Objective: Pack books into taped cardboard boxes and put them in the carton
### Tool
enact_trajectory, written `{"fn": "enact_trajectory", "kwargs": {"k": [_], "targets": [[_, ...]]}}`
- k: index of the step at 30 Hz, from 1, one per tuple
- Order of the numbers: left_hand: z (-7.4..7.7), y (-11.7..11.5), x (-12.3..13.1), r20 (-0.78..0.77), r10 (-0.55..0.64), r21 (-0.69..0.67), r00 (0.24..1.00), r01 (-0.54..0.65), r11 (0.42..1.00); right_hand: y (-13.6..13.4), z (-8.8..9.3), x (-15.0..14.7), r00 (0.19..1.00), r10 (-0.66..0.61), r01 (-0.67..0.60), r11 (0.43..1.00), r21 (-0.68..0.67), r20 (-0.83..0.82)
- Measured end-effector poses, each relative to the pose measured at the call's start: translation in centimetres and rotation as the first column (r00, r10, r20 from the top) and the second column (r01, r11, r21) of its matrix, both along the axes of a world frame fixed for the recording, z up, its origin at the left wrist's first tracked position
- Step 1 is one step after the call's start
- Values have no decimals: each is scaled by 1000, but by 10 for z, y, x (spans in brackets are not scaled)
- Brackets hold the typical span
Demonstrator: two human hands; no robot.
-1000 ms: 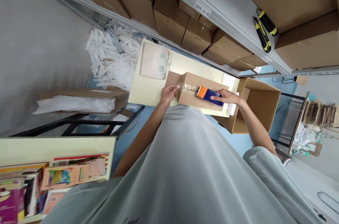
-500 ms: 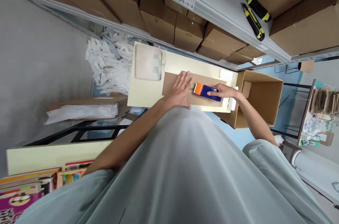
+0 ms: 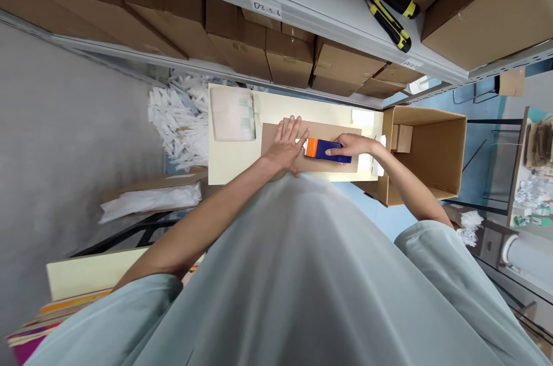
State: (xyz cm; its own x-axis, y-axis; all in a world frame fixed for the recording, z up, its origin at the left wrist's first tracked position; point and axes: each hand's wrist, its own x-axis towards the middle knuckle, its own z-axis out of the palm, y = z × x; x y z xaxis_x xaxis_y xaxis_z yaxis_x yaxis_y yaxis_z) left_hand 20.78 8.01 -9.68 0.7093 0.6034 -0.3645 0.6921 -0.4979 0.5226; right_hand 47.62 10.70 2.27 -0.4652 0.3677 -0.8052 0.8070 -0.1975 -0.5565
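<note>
Head view: right hand [image 3: 349,145] grasping a blue-and-orange tool [image 3: 322,150]

The left hand [image 3: 283,150] is spreading its fingers, unclenched — its palm is resting on brown cardboard [image 3: 326,129]. The blue-and-orange tool is lying over that cardboard, its toothed end pointing at the left hand, just beside the fingers. Beyond the right hand, an open carton [image 3: 436,164] is standing.

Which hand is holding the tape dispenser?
The right hand: its fingers wrap the blue-and-orange dispenser. The left hand instead lies with fingers spread on the cardboard.
</note>
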Motion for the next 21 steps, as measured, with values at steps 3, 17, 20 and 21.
{"fn": "enact_trajectory", "kwargs": {"k": [3,17,20,21], "targets": [[4,4,3,-34,-57,6,998,57,998,3,2,-2,999,24,-24,1000,-8,33],[-3,8,5,-90,-85,74,992,92,993,7,13,-5,999,27,-26,999,-31,37],[-3,8,3,-84,-94,78,992,100,992,7,17,-5,994,71,-72,997,1,78],[-3,8,3,-80,-96,76,992,103,992,7,18,-2,991,85,-87,996,12,107]]}}
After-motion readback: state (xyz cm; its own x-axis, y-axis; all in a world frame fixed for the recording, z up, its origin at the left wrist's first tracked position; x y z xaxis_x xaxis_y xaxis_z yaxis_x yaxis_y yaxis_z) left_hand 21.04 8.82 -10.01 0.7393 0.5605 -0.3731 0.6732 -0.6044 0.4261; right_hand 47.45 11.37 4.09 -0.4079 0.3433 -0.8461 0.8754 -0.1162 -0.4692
